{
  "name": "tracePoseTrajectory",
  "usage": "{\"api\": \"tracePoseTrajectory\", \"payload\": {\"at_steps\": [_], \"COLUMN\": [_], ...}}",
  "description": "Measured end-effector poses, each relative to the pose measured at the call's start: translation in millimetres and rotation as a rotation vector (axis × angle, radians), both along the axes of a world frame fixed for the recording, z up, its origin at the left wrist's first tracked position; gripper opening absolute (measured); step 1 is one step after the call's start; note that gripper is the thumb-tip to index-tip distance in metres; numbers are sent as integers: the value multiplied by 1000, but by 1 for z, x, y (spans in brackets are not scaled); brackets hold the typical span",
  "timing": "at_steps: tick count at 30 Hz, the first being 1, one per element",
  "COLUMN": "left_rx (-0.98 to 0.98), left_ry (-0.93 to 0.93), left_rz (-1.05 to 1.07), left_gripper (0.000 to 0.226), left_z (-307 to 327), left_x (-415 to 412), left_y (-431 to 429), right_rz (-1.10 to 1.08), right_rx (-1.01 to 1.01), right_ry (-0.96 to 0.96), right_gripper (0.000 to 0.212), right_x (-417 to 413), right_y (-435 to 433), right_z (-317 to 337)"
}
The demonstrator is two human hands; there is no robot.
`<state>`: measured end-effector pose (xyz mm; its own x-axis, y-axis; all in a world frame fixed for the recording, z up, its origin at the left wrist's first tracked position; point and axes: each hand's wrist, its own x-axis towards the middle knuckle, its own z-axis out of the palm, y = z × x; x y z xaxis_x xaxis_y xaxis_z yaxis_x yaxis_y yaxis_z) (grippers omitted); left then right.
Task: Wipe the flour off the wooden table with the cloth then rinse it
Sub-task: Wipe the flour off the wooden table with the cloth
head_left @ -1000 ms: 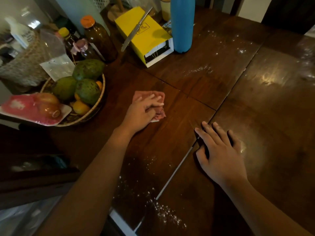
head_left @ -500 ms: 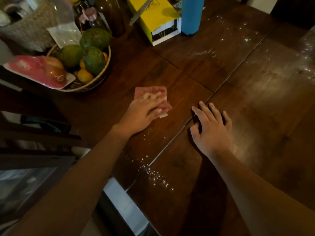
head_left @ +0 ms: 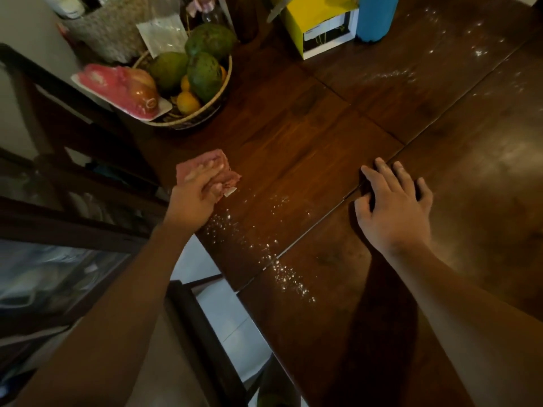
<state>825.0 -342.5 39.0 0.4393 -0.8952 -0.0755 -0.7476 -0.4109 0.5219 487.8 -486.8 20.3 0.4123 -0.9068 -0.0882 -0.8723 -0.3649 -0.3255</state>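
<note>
A folded pink cloth [head_left: 227, 177] lies on the dark wooden table [head_left: 308, 142] close to its left edge. My left hand [head_left: 197, 195] presses flat on the cloth with fingers extended. White flour [head_left: 264, 248] is scattered just below the cloth, running down toward the table's near edge. More flour [head_left: 393, 75] streaks the far part of the table. My right hand [head_left: 393, 207] rests flat on the table beside the seam between two boards, holding nothing.
A woven fruit basket [head_left: 217, 95] with green and yellow fruit sits at the far left, a pink-wrapped tray [head_left: 117, 86] leaning on it. A yellow box [head_left: 317, 24] and a blue bottle [head_left: 374, 16] stand at the back. Dark chair frames [head_left: 97, 183] flank the left edge.
My left hand has slid the cloth leftward toward the table's left edge. My right hand has stayed planted by the seam. The view has tilted down, showing more of the near flour.
</note>
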Motion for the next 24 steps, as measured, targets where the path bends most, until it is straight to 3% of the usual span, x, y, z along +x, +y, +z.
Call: {"api": "tracePoseTrajectory", "payload": {"at_steps": [3, 8, 10, 12, 15, 17, 20, 24], "left_rx": [27, -2, -36, -79, -42, 16, 27, 130], "left_ry": [30, -117, -62, 29, -2, 35, 48, -205], "left_rz": [-27, 220, 233, 93, -235, -294, -156, -16], "left_gripper": [46, 44, 42, 40, 45, 49, 55, 51], "left_z": [9, 1, -7, -12, -14, -12, -12, -21], "left_x": [6, 14, -3, -30, -53, -47, -27, -26], "left_y": [18, -12, -20, -22, -19, -20, -28, -60], "right_rz": [10, 8, 7, 9, 8, 5, -1, -9], "right_rx": [-5, -15, -13, -15, -13, -11, -14, -12], "right_ry": [5, 3, 2, 7, 7, 10, 6, -2], "right_gripper": [53, 57, 59, 59, 59, 59, 59, 59], "right_x": [0, 1, 1, 2, 3, 2, 3, 3], "right_y": [1, 3, 3, 3, 2, 2, 2, 2], "right_z": [0, 3, 3, 2, 1, 1, 1, 1]}}
